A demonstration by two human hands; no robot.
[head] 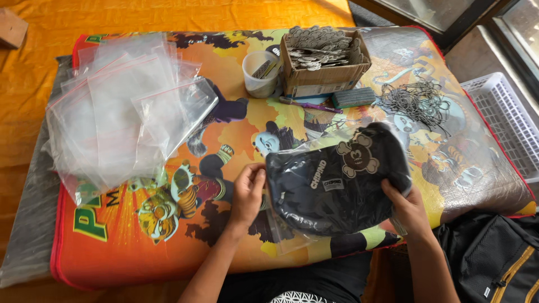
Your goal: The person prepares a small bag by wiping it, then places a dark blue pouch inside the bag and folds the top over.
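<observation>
My left hand (247,193) grips the left edge of a dark garment in a clear bag (337,179), and my right hand (409,209) holds its near right corner; it lies on the cartoon-printed mat (168,224) right before me. Far left sits a loose heap of clear zip bags (120,109), too many to count. Beyond the garment stand one cardboard box (324,76) full of tags, one white cup (259,73) holding small items, and a tangle of dark loops (418,101). One white basket (508,120) sits far right.
</observation>
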